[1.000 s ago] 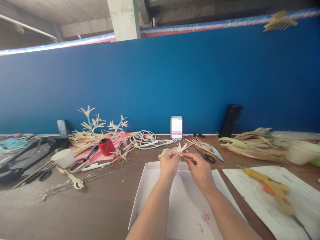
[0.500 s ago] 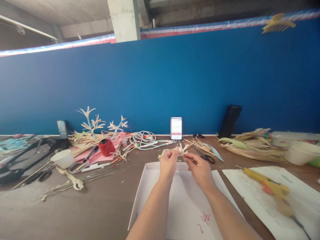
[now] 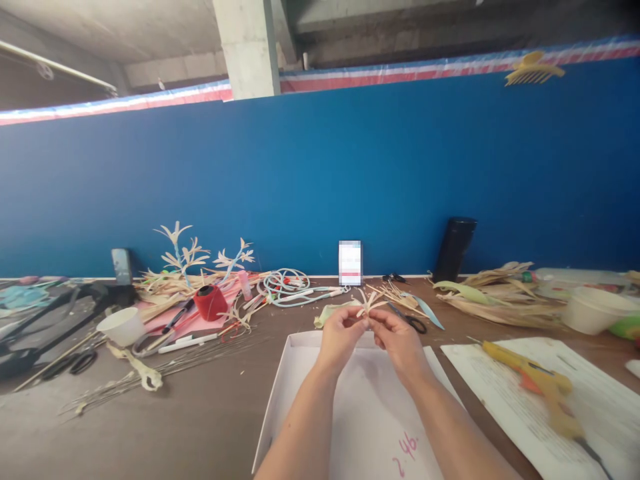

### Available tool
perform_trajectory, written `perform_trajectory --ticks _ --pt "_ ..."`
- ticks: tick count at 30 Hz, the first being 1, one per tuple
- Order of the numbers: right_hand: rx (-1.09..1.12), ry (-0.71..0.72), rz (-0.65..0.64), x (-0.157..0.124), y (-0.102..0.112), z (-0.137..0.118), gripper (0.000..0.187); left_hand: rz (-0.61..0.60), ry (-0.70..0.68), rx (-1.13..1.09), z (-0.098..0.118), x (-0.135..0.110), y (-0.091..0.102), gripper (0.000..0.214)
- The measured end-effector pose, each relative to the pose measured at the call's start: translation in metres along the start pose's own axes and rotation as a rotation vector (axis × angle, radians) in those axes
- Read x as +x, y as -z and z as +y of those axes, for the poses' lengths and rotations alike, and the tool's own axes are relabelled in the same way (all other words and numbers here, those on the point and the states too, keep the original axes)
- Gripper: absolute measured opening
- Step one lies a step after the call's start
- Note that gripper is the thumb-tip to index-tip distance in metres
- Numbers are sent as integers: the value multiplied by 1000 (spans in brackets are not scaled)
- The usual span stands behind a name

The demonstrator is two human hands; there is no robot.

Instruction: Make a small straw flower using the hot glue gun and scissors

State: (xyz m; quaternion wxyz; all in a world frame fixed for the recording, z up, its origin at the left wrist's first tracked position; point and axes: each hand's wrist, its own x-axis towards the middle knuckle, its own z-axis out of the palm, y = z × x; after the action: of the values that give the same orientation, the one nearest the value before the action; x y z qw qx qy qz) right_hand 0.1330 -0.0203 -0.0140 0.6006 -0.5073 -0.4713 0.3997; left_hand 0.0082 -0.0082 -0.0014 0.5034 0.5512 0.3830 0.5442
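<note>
Both of my hands meet over the far edge of a shallow white box [image 3: 300, 393]. My left hand [image 3: 340, 335] and my right hand [image 3: 397, 340] are closed in a pinch on a small straw flower [image 3: 369, 303] with pale spiky petals, held just above the brown table. The fingertips of the two hands touch at the flower's base. A pale green husk piece [image 3: 327, 313] lies on the table just beyond my left hand.
Black scissors [image 3: 413, 323] lie right of the flower. A yellow glue gun [image 3: 533, 377] rests on printed paper at right. Dried husks [image 3: 500, 297], a white bowl [image 3: 595, 310], a red thread spool [image 3: 210, 301], a white cup [image 3: 121, 326], straw branches [image 3: 187, 257] and thin wires [image 3: 150, 373] are about.
My hands have drawn closer together on the straw flower, and my right fingers now touch the left ones. The view has tilted down slightly.
</note>
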Motion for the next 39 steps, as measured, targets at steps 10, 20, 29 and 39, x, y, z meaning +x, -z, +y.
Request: perform_trajectory --ticks 10,20,29,39 --pt "-130 47 -49 -5 -1 -9 37 107 -115 157 0 0 1 15" --pt "30 -13 113 -4 1 -9 40 123 -165 190 -11 4 4 17" --pt "225 -120 155 -3 7 -18 45 27 -223 181 -12 2 4 14" --pt "314 -201 54 -7 3 -23 32 -63 -159 170 -20 3 3 13"
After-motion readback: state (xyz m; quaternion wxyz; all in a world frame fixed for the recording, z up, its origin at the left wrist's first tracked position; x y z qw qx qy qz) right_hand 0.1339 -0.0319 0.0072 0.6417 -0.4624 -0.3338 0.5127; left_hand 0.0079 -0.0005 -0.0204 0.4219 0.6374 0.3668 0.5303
